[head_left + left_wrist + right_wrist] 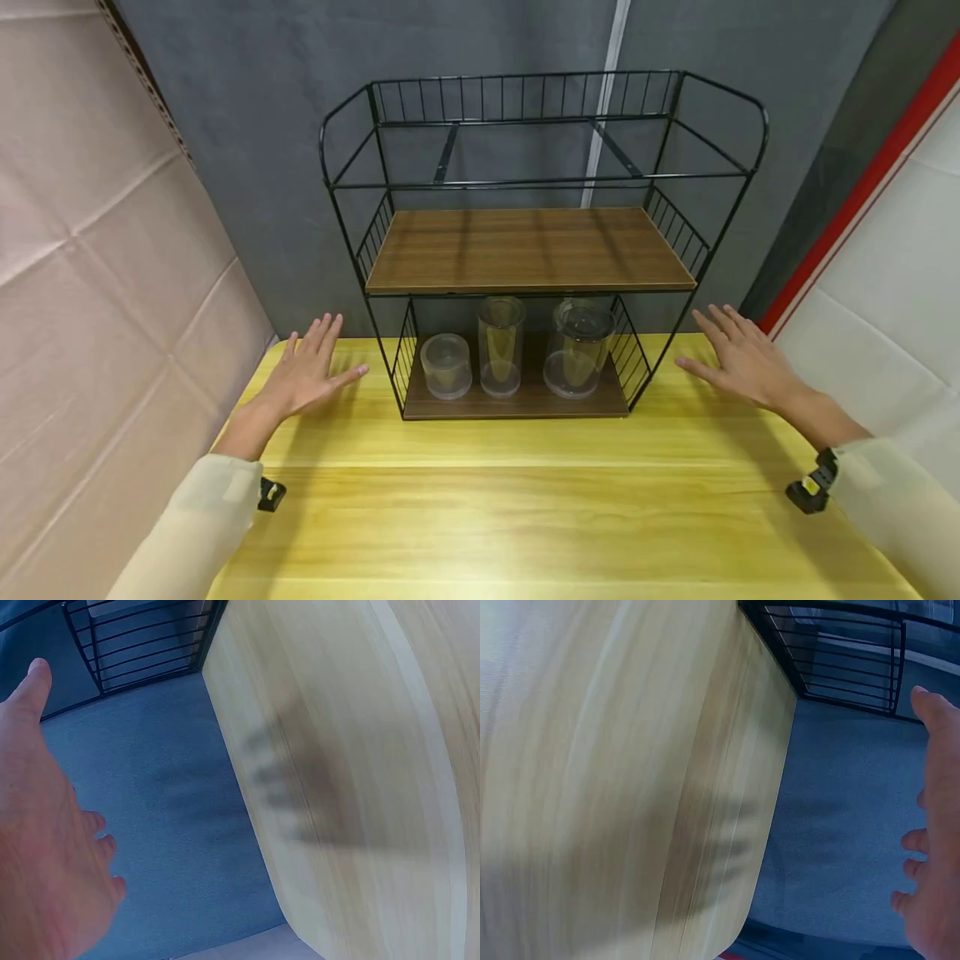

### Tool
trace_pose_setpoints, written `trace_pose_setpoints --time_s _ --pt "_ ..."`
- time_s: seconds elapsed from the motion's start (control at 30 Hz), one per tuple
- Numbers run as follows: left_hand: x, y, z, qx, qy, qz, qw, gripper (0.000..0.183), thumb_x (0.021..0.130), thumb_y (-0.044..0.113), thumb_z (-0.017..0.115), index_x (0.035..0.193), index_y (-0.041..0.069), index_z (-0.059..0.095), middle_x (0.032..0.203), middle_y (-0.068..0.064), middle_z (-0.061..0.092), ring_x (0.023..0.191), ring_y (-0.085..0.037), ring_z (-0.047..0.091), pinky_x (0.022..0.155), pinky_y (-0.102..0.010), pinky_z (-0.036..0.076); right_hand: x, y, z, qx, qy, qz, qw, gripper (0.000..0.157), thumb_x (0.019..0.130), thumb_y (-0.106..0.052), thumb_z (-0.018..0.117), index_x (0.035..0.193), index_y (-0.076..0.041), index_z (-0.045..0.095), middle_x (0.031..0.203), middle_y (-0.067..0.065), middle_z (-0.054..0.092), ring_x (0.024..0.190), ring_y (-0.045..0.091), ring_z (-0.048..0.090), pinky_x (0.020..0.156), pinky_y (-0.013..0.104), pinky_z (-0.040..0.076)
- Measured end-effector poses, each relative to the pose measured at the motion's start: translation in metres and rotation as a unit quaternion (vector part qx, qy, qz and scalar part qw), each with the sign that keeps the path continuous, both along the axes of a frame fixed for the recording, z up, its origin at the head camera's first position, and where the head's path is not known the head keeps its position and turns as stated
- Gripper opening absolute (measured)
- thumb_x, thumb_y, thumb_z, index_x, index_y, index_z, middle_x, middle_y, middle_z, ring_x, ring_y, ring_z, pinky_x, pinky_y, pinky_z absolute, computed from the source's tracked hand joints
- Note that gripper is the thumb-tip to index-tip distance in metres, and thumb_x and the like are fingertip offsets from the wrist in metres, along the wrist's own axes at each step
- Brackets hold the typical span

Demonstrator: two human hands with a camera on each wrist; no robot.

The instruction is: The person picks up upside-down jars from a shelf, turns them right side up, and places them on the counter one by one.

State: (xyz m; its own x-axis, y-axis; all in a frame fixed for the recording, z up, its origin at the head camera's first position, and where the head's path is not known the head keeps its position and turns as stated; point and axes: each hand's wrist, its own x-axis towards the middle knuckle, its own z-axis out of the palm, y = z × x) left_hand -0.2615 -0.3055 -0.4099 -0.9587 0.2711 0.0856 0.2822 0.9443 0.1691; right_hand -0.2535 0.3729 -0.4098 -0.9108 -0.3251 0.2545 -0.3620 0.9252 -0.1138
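Note:
A black wire-frame shelf rack [532, 292] with brown wooden boards stands at the back of the table. On its bottom board are three clear containers: a short round jar [446, 367] at left, a tall narrow one [501, 346] in the middle and a wider jar with a lid [579, 348] at right. My left hand [306, 377] is held over the table to the left of the rack, fingers spread and holding nothing. To the right of the rack my right hand [746, 357] mirrors it, also spread and holding nothing. Both thumbs point toward the rack.
The rack's middle board [531, 250] bears nothing, and its top tier is an open frame. Behind hangs a dark grey curtain-like backdrop [247, 125]. Pale cloth-like walls [112, 275] flank the yellow wood-grain table [480, 508], with a red strip [862, 200] at right.

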Motion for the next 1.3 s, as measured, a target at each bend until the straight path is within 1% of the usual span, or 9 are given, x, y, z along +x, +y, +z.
trace_pose_setpoints --time_s 0.1,0.2,0.4,0.53,0.8,0.93,1.0,1.13,1.3 --pt "0.001 0.001 0.003 0.007 0.006 -0.004 0.9999 0.102 0.091 0.072 0.042 0.157 0.013 -0.009 0.163 -0.012 -0.010 0.150 -0.034 -0.005 0.117 -0.062 -0.004 0.006 -0.001 0.002 -0.002 0.013 0.013 1.000 0.087 0.090 -0.053 0.062 0.153 -0.003 0.029 0.154 0.031 0.025 0.143 0.049 0.019 0.116 0.061 0.016" --pt "0.002 0.003 0.008 0.013 0.020 -0.006 0.9997 0.101 0.091 0.070 0.043 0.157 0.015 -0.010 0.163 -0.011 -0.009 0.150 -0.033 -0.002 0.117 -0.061 -0.001 0.012 -0.003 0.004 -0.004 0.018 0.022 1.000 0.086 0.089 -0.052 0.064 0.152 -0.004 0.031 0.153 0.031 0.027 0.142 0.049 0.022 0.114 0.062 0.021" --pt "0.004 0.011 0.022 0.036 0.057 -0.013 0.9976 0.099 0.093 0.065 0.047 0.156 0.016 -0.011 0.163 -0.010 -0.007 0.150 -0.035 0.003 0.118 -0.060 0.004 0.025 -0.012 0.007 0.008 0.018 0.027 0.999 0.088 0.088 -0.052 0.065 0.154 -0.007 0.028 0.153 0.028 0.030 0.137 0.051 0.030 0.099 0.071 0.034" --pt "0.006 0.016 0.032 0.054 0.081 -0.026 0.9949 0.098 0.093 0.062 0.049 0.157 0.016 -0.010 0.164 -0.008 -0.007 0.150 -0.034 0.004 0.118 -0.059 0.006 0.034 -0.017 0.004 0.015 0.021 0.035 0.999 0.089 0.088 -0.052 0.066 0.155 -0.008 0.028 0.151 0.028 0.032 0.132 0.052 0.035 0.091 0.071 0.040" --pt "0.008 0.024 0.049 0.099 0.111 -0.057 0.9873 0.097 0.094 0.056 0.053 0.157 0.017 -0.010 0.164 -0.004 -0.008 0.151 -0.028 0.003 0.119 -0.056 0.006 0.053 -0.026 0.000 0.021 0.016 0.048 0.998 0.090 0.086 -0.054 0.067 0.153 -0.006 0.031 0.150 0.024 0.036 0.131 0.047 0.040 0.083 0.061 0.050" --pt "0.011 0.030 0.060 0.132 0.122 -0.074 0.9810 0.096 0.095 0.052 0.054 0.157 0.017 -0.009 0.164 -0.001 -0.008 0.151 -0.026 0.003 0.120 -0.054 0.006 0.062 -0.030 0.001 0.020 -0.003 0.055 0.998 0.091 0.086 -0.056 0.067 0.153 -0.005 0.032 0.149 0.024 0.039 0.130 0.046 0.042 0.084 0.061 0.049" --pt "0.012 0.033 0.065 0.148 0.126 -0.080 0.9776 0.095 0.095 0.051 0.055 0.157 0.019 -0.009 0.164 -0.001 -0.007 0.151 -0.025 0.004 0.121 -0.053 0.006 0.066 -0.032 0.001 0.021 -0.017 0.057 0.998 0.090 0.086 -0.057 0.066 0.152 -0.006 0.032 0.148 0.024 0.040 0.129 0.046 0.043 0.082 0.060 0.051" --pt "0.016 0.039 0.077 0.188 0.119 -0.077 0.9720 0.094 0.094 0.050 0.057 0.157 0.026 -0.009 0.164 0.002 -0.005 0.151 -0.028 0.006 0.118 -0.059 0.013 0.075 -0.036 0.002 0.032 -0.040 0.063 0.997 0.089 0.087 -0.060 0.062 0.152 -0.007 0.034 0.146 0.025 0.042 0.126 0.047 0.046 0.077 0.059 0.052" --pt "0.019 0.049 0.093 0.234 0.102 -0.066 0.9645 0.095 0.092 0.050 0.060 0.156 0.037 -0.008 0.163 0.013 -0.005 0.149 -0.031 0.011 0.108 -0.070 0.022 0.085 -0.047 0.006 0.032 -0.058 0.069 0.995 0.086 0.086 -0.063 0.061 0.149 -0.008 0.040 0.143 0.023 0.046 0.123 0.046 0.050 0.074 0.058 0.054"
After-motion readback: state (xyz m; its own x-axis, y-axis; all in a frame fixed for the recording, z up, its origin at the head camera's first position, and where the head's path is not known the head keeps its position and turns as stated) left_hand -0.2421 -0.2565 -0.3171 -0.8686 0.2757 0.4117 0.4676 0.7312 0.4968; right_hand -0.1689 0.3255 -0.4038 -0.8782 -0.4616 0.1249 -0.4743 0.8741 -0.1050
